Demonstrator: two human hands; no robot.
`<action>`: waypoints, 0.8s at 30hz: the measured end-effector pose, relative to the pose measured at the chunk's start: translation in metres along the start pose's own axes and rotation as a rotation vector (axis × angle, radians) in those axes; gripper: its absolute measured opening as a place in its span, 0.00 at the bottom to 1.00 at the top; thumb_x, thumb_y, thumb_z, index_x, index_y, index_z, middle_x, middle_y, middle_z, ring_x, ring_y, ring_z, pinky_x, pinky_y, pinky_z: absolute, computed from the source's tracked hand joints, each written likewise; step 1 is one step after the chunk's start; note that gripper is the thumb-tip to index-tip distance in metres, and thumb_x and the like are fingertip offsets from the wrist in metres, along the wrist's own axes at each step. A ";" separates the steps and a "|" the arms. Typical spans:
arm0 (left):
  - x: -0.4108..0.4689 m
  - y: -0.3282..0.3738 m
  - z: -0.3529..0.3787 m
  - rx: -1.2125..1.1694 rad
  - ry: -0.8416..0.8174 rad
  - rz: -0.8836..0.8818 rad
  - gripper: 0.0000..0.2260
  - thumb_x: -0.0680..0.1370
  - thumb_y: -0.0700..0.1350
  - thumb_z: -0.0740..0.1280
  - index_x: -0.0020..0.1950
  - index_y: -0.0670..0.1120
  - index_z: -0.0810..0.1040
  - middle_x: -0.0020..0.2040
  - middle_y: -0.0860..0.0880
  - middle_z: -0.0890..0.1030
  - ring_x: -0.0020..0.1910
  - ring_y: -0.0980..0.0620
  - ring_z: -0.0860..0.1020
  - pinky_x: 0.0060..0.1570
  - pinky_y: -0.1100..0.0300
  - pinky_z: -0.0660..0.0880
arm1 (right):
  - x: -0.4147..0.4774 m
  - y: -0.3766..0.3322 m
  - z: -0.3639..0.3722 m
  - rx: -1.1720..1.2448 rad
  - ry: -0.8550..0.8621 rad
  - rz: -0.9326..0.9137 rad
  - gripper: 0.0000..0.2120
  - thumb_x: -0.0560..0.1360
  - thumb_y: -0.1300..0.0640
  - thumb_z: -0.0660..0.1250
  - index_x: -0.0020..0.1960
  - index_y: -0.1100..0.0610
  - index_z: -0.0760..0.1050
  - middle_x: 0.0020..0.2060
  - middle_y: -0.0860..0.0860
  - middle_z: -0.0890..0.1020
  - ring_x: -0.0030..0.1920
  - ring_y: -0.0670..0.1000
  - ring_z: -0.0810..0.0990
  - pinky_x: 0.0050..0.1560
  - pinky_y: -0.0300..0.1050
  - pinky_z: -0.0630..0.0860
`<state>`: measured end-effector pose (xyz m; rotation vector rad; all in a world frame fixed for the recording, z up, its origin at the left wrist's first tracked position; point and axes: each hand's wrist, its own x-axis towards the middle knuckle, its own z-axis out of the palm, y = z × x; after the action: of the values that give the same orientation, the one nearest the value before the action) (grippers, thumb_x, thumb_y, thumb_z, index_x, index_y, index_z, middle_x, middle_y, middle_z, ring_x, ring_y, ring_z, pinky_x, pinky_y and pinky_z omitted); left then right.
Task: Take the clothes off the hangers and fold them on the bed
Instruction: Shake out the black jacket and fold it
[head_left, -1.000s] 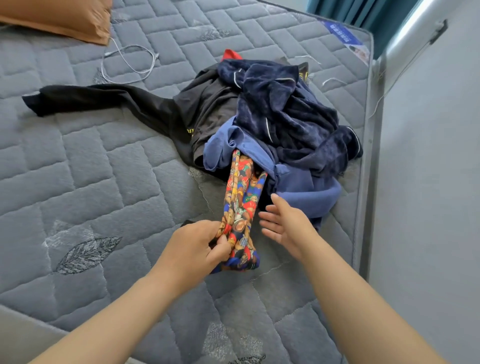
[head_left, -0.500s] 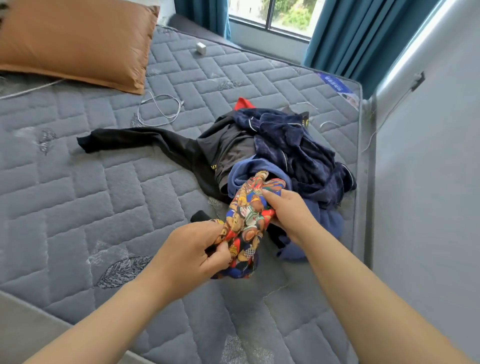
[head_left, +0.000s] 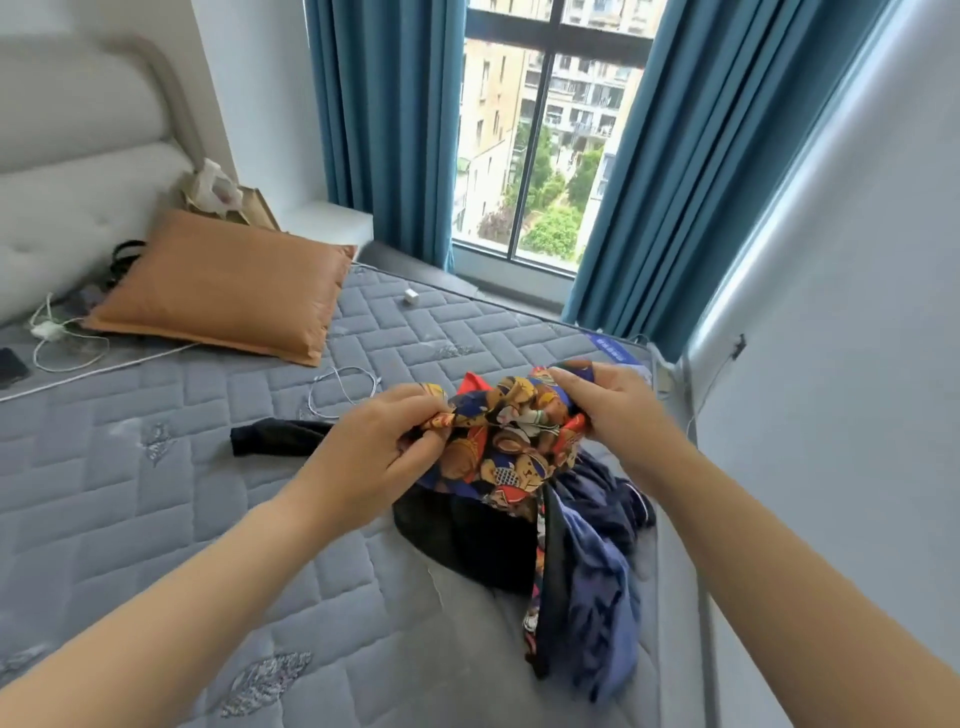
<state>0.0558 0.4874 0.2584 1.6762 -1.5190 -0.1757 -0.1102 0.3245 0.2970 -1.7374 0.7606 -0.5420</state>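
Patterned garment (head_left: 511, 441) above clothes pile (head_left: 587, 561)

Orange pillow (head_left: 223, 283) by headboard (head_left: 78, 171); white cable (head_left: 343, 389); teal curtains (head_left: 384, 130).

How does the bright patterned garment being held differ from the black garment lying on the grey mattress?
The multicoloured printed garment is busy with orange, red and blue figures; the black garment is plain. The printed one is lifted and bunched between the left hand and right hand; the black one lies untouched, a sleeve-like part stretched flat on the grey quilted mattress. Both are soft, unfolded clothes from the same pile.
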 end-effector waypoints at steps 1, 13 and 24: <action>0.006 0.009 -0.008 0.007 0.008 0.012 0.13 0.77 0.50 0.57 0.48 0.45 0.79 0.43 0.53 0.77 0.46 0.55 0.75 0.46 0.54 0.73 | -0.003 -0.018 -0.004 -0.005 -0.002 -0.032 0.11 0.79 0.55 0.65 0.41 0.51 0.83 0.33 0.51 0.85 0.34 0.47 0.83 0.37 0.41 0.79; 0.047 0.095 -0.066 -0.075 0.234 0.140 0.07 0.80 0.42 0.64 0.45 0.53 0.75 0.42 0.54 0.74 0.42 0.59 0.74 0.36 0.72 0.71 | -0.019 -0.183 -0.048 0.130 0.135 -0.258 0.09 0.80 0.54 0.64 0.45 0.56 0.80 0.34 0.51 0.85 0.34 0.47 0.84 0.31 0.36 0.77; 0.059 0.132 -0.078 -0.165 0.503 0.120 0.24 0.71 0.45 0.74 0.64 0.50 0.69 0.57 0.52 0.69 0.47 0.59 0.79 0.42 0.68 0.78 | -0.034 -0.238 -0.064 0.061 0.205 -0.389 0.11 0.82 0.59 0.59 0.60 0.60 0.76 0.44 0.54 0.84 0.38 0.46 0.82 0.47 0.43 0.82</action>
<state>0.0187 0.4858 0.4178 1.3634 -1.1825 0.1706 -0.1259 0.3509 0.5436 -1.7989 0.5383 -1.0096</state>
